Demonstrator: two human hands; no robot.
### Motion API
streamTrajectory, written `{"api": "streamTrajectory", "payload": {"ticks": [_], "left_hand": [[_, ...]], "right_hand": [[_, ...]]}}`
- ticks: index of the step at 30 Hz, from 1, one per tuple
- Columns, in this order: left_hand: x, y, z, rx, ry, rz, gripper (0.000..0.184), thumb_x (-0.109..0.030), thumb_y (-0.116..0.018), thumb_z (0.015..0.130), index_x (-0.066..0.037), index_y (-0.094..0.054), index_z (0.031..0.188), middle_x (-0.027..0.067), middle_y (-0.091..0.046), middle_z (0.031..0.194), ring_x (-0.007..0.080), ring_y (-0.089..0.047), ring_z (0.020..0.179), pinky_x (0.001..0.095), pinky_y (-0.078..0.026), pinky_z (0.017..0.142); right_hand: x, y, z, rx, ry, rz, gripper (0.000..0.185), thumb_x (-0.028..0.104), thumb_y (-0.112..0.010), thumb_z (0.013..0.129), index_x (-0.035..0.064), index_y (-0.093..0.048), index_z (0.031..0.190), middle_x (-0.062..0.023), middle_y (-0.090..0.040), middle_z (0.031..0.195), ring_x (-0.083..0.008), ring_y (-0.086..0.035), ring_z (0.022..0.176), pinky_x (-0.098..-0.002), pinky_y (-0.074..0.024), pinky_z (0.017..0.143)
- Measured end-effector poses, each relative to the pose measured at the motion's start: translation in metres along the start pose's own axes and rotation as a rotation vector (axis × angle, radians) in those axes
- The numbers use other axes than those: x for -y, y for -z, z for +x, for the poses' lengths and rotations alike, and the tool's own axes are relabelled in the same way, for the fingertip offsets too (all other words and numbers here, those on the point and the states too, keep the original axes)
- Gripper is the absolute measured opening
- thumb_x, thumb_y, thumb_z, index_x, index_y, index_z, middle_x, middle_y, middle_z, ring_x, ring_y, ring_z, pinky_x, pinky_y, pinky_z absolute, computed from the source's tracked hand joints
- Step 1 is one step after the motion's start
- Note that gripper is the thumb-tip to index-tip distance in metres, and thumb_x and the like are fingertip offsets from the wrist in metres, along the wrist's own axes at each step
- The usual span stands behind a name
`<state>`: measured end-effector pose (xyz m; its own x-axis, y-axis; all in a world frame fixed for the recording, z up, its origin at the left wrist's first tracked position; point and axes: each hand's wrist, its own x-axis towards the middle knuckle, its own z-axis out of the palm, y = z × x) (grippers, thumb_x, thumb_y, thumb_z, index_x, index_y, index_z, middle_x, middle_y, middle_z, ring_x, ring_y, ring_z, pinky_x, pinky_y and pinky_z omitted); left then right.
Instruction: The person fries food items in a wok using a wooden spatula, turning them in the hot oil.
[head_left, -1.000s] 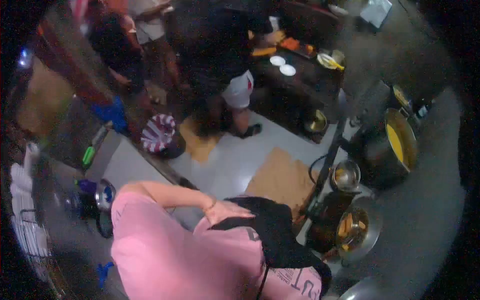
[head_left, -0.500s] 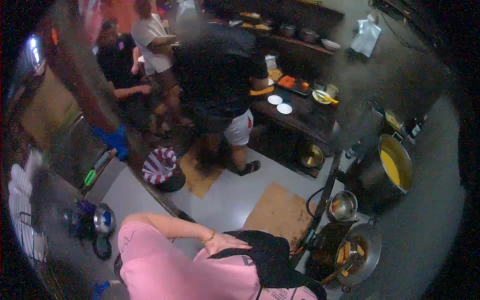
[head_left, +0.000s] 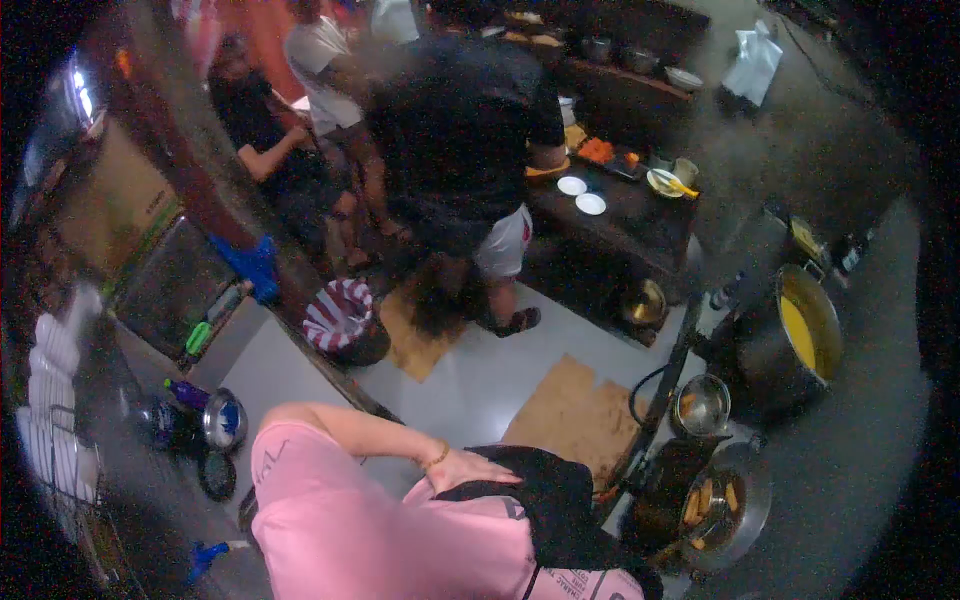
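My left hand, with a bracelet at the wrist, lies flat on the black apron at my waist, over my pink shirt. Its fingers are stretched out and hold nothing. My right hand is outside what I can see. To the right stands a wok with several golden-brown fried pieces in dark oil. A round utensil, perhaps a strainer, sits among them, its handle running toward my body. Behind the wok is a metal bowl with a little food inside.
A large pot of yellow liquid stands at right. A person in black stands at a dark counter with small white plates. A striped-lined bin and cardboard are on the floor. Other people are at the back.
The whole view has shifted slightly, moving most things rightward. The fried pieces lie differently in the wok. My left hand stays on my waist. A person at back left has raised their hands.
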<state>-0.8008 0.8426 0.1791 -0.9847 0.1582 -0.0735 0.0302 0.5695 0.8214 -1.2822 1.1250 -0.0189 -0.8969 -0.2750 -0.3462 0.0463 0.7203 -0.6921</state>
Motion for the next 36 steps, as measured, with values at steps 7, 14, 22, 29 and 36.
{"api": "streamTrajectory", "payload": {"ticks": [7,14,22,29,36], "left_hand": [[-0.002,0.001,-0.002,0.061,0.078,0.002,0.136,-0.052,-0.074,0.028,-0.003,-0.007,0.135,0.0226,-0.012,0.139,0.0344,-0.014,0.129,0.0448,-0.018,0.103],[0.004,-0.002,-0.003,0.039,0.027,0.016,0.145,-0.060,-0.073,0.020,-0.001,-0.008,0.134,0.0230,-0.012,0.139,0.0344,-0.014,0.129,0.0439,-0.016,0.103],[0.014,-0.019,-0.002,0.150,-0.030,0.097,0.124,-0.063,-0.065,0.040,0.001,-0.012,0.132,0.0270,-0.013,0.137,0.0397,-0.017,0.126,0.0472,-0.019,0.101],[0.005,0.003,0.011,0.090,-0.077,-0.059,0.079,-0.038,-0.051,0.071,-0.002,-0.017,0.132,0.0273,-0.014,0.136,0.0402,-0.020,0.125,0.0456,-0.019,0.101],[-0.001,0.018,-0.007,0.052,-0.052,-0.090,0.077,-0.038,-0.052,0.071,-0.002,-0.019,0.131,0.0262,-0.016,0.136,0.0395,-0.021,0.125,0.0454,-0.020,0.101]], "right_hand": [[-0.008,0.010,-0.005,-0.028,-0.008,0.003,0.034,0.015,-0.052,0.069,0.0031,-0.053,0.101,-0.0080,-0.051,0.072,-0.0177,-0.048,0.062,-0.0312,-0.0369,0.055],[-0.030,0.038,-0.018,-0.080,-0.012,0.041,0.032,0.015,-0.051,0.070,0.0043,-0.055,0.099,-0.0069,-0.051,0.067,-0.0162,-0.048,0.058,-0.0310,-0.0369,0.051],[-0.062,0.100,-0.054,-0.028,-0.024,0.235,0.021,0.005,-0.049,0.068,0.0014,-0.047,0.088,-0.0030,-0.046,0.056,-0.0126,-0.044,0.043,-0.0270,-0.0356,0.043],[0.047,0.122,-0.108,0.181,-0.313,0.506,0.018,0.005,-0.053,0.067,0.0039,-0.048,0.084,-0.0017,-0.047,0.057,-0.0126,-0.045,0.045,-0.0247,-0.0334,0.042],[0.079,0.119,-0.044,0.094,-0.241,0.451,0.013,0.010,-0.055,0.068,0.0012,-0.053,0.076,-0.0046,-0.049,0.054,-0.0143,-0.046,0.045,-0.0274,-0.0359,0.041]]}}
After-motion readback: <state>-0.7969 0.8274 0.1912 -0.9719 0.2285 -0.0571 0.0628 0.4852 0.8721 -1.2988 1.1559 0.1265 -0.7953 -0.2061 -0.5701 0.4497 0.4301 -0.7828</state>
